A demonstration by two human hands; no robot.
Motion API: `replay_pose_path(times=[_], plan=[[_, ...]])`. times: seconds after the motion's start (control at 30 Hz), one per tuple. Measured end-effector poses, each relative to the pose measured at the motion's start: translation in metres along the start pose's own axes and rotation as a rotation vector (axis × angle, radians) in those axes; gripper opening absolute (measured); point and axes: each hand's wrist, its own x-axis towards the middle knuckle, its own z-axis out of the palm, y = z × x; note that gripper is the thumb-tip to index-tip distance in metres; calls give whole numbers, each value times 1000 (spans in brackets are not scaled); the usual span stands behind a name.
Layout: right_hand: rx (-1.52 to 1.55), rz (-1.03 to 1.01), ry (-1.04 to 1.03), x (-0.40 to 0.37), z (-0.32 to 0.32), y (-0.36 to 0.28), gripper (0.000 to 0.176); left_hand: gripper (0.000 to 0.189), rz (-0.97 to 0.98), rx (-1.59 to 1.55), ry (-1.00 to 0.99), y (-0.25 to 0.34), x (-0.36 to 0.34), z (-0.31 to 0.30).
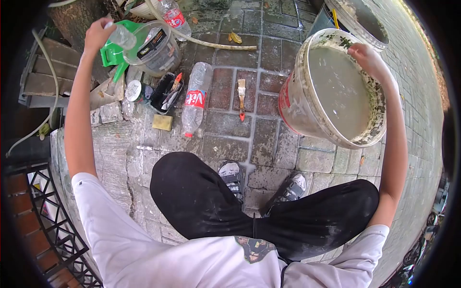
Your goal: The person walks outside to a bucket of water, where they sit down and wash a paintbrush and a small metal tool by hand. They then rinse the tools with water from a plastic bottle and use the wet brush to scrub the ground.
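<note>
Upper left, left hand [98,33] clasps a bottle [122,36] tipped over the tub [156,50]. Right hand [367,57] hooks its fingers over the tilted bucket [295,103] rim. The mix looks ready; the brush [241,98] lies untouched.

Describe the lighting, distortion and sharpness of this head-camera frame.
Head view: heavy fisheye, so the lines of the brick paving bow outward and a black vignette fills the corners. Head view: soft, even daylight with no hard shadows. Head view: the white bucket gripped at its rim by the right hand is sharp, while the small clear bottle in the left hand looks slightly smeared.
</note>
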Motion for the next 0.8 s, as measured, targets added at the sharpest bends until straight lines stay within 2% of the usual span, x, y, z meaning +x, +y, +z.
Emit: replay_pose_path(times=[0.1,0.13,0.23,0.27,0.33,0.37,0.4,0.43,0.47,0.5,0.6,0.7,0.8], plan=[[45,-57,15,5,-24,-51,35,40,151,-20,73,50,-15,-36],[209,-172,-7,10,-25,-67,39,39,212,-26,93,65,-18,-44],[592,-416,19,21,-6,-138,51,41,303,-158,-49,115,-31,-62],[624,-401,-50,14,-12,-185,48,41,356,-203,-68,137,-40,-64],[468,-565,84,10,14,-223,70,37,224,-347,-221,201,-74,-78],[340,-500,77,14,33,-240,85,35,157,-417,-299,223,-84,-82],[375,-372,239,24,73,-260,86,36,255,-456,-276,229,-84,-73],[433,-307,55,25,75,-270,114,37,352,-493,-255,230,-87,-55],[532,-294,166,29,95,-277,104,39,451,-531,-232,234,-89,-41],[627,-282,275,33,116,-279,95,39,471,-535,-192,243,-97,-36],[850,-187,177,19,128,-269,64,36,540,-483,-97,264,-123,-23],[944,-195,224,-1,156,-258,53,34,616,-342,-87,261,-130,-2],[928,-140,397,-12,190,-256,52,34,640,-329,-114,267,-140,23]])
